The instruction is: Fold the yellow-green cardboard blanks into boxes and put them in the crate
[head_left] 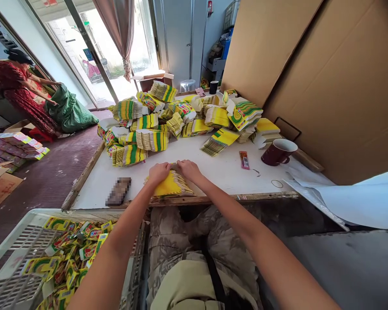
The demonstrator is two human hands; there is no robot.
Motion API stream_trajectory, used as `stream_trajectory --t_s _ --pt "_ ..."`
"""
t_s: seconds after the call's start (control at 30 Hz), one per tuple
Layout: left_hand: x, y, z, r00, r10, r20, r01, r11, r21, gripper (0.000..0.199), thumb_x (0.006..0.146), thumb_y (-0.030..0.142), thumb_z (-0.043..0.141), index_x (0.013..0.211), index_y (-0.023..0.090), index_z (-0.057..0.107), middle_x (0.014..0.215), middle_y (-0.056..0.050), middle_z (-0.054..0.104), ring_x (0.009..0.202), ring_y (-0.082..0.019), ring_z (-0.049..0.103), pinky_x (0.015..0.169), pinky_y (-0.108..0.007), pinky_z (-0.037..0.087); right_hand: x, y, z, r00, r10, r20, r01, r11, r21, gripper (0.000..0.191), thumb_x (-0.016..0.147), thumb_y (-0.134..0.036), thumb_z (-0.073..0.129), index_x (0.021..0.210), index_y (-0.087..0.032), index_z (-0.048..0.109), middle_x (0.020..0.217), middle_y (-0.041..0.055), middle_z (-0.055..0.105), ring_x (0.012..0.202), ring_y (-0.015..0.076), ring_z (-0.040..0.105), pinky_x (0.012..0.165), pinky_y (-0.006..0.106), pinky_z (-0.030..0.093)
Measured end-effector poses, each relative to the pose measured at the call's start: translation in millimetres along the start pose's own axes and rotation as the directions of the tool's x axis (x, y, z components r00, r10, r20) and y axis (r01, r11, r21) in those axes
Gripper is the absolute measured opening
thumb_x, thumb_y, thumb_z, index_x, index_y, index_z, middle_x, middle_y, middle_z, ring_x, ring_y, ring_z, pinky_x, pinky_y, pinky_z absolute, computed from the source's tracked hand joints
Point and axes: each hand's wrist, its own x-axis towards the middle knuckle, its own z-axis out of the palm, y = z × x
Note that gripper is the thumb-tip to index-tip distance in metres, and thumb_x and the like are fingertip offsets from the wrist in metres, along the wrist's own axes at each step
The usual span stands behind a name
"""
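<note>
My left hand (160, 173) and right hand (188, 168) meet just below the middle of the frame, both grasping the far end of a stack of flattened yellow cartons (167, 185)! That stack lies on the white tabletop (220, 183), right by its wooden front edge. Just left of my hands, a blurred-out dark slab (118, 191). Above, upper centre, a great jumble of yellow-and-green carton bundles (150, 140)! Over at centre right I've got a small red-pink packet (244, 159), a maroon mug (276, 153) and, below it, a thin loop (277, 184). Lower left, a white plastic crate (48, 211) full of printed yellow boxes (67, 273). Upper left, a person in red (13, 84) grips a green sack (67, 112)!
</note>
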Motion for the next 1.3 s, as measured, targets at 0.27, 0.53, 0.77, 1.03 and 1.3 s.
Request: stream_trajectory --t_s 0.27,0.53,0.77,1.03,1.3 --pt "-2.0 1.0 -0.5 1.000 0.003 -0.003 -0.003 1.000 -0.014 0.044 0.099 0.043 0.029 0.116 0.028 0.066 0.117 -0.008 0.071 0.109 -0.027 0.063 0.087 -0.036 0.045 13.5 -4.6 -5.9 0.995 0.077 0.059 -0.077 0.997 -0.001 0.029 0.095 -0.038 0.058 0.113 -0.016 0.063 0.118 0.0088 0.064 0.105 0.0211 0.063 0.094 0.045 0.051" --pt "-2.4 0.8 -0.9 1.000 0.002 0.005 -0.002 0.999 -0.050 0.043 0.100 0.044 0.029 0.114 0.030 0.066 0.117 -0.006 0.071 0.109 -0.026 0.063 0.086 -0.033 0.044 27.5 -26.0 3.8 0.953 0.285 0.099 -0.297 0.946 0.133 0.029 0.096 -0.037 0.057 0.115 -0.016 0.062 0.117 0.0090 0.064 0.101 0.0197 0.064 0.088 0.041 0.054" --pt "-4.0 -5.1 -1.2 1.000 -0.023 -0.007 0.023 0.995 -0.099 0.041 0.100 0.038 0.027 0.117 0.029 0.063 0.117 -0.006 0.070 0.107 -0.026 0.063 0.083 -0.034 0.045 35.6 -42.5 8.4 0.956 0.217 0.195 -0.270 0.912 0.309 0.031 0.094 -0.038 0.059 0.115 -0.015 0.062 0.114 0.0066 0.065 0.096 0.0199 0.065 0.082 0.038 0.056" --pt "-0.5 -3.4 1.1 0.995 -0.083 -0.055 0.071 0.978 -0.198 0.038 0.099 0.035 0.031 0.114 0.022 0.064 0.121 -0.013 0.066 0.113 -0.027 0.060 0.092 -0.037 0.044 33.8 -22.7 -11.2 0.970 0.222 0.104 -0.245 0.903 0.354 0.021 0.092 -0.027 0.057 0.103 -0.013 0.069 0.114 0.0157 0.069 0.111 0.0245 0.061 0.095 0.038 0.045" --pt "-17.8 -67.6 -11.2 0.998 -0.058 -0.026 0.036 0.849 -0.527 0.038 0.089 0.049 0.052 0.100 0.020 0.073 0.113 -0.009 0.072 0.115 -0.027 0.060 0.101 -0.033 0.043 4.4 19.6 -5.1 0.979 -0.092 0.183 -0.052 0.751 0.658 0.019 0.083 -0.025 0.056 0.090 -0.016 0.071 0.092 0.0030 0.073 0.090 0.0183 0.063 0.082 0.026 0.047"
